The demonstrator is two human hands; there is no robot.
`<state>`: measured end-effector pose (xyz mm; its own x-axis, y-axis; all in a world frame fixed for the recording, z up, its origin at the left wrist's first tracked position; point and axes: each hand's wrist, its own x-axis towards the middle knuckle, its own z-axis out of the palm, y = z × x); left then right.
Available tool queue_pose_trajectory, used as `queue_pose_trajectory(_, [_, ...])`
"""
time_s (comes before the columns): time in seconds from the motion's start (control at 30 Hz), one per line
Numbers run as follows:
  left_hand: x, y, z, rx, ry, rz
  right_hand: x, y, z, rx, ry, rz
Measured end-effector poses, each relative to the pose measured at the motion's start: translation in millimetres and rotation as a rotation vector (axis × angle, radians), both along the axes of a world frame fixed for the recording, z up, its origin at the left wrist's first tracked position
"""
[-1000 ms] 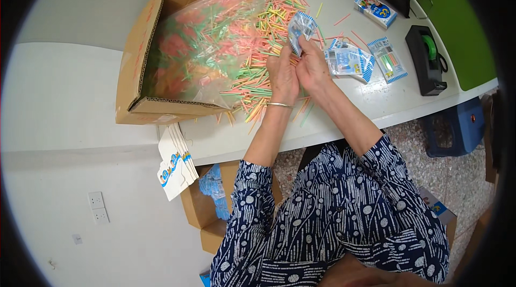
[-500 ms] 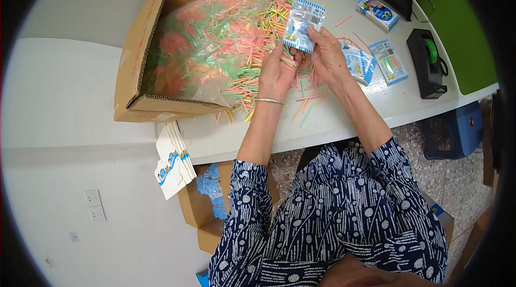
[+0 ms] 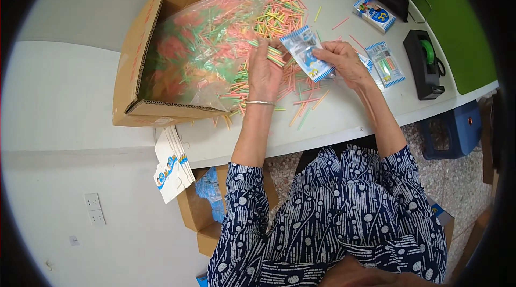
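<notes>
My left hand is closed on a small bunch of thin coloured sticks, pink, green and pale yellow, which poke out past the fingers. In my right hand, the thumb and fingers pinch a blue-and-white packet with striped ends, held tilted just right of the sticks. Whether anything is inside this packet I cannot tell. Beneath both hands a loose heap of the same sticks spreads over the white table.
An open cardboard box lies at the left, a clear plastic bag of sticks spilling from it. Toward the right are a filled packet, a small printed box and a black tape dispenser. Folded white cartons hang by the near edge.
My hands have drawn apart: the left moved left with the sticks, now plainly seen, and the right shifted right and slightly nearer, tilting the packet.
</notes>
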<state>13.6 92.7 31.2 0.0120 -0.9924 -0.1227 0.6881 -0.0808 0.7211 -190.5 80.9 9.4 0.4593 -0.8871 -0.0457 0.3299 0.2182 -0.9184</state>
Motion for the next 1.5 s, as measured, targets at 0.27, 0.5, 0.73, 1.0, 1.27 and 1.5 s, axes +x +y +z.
queue_pose_trajectory(0.27, [-7.1, -2.6, 36.4, -0.251, -0.152, 0.025, -17.2, 6.4, -3.6, -0.126, 0.157, 0.217])
queue_pose_trajectory(0.5, [-30.3, 15.4, 43.9, -0.353, -0.458, -0.100, -18.2, 11.4, -2.4, -0.070, 0.119, 0.243])
queue_pose_trajectory(0.73, [-35.5, 34.3, 42.8, -0.276, -0.627, -0.254, -20.2, 13.3, -4.0, -0.051, 0.066, 0.272])
queue_pose_trajectory(1.0, [-30.7, 35.5, 38.2, -0.428, -0.778, -0.307, -24.4, 18.6, -1.5, -0.068, 0.094, 0.227])
queue_pose_trajectory(1.27, [-26.1, 31.7, 38.2, -0.471, -1.073, -0.268, -23.5, 16.2, -15.6, -0.146, 0.086, 0.185])
queue_pose_trajectory(1.5, [-27.0, 22.3, 43.7, -0.315, -0.817, -0.430, -22.4, 16.4, -12.3, -0.143, 0.128, 0.197])
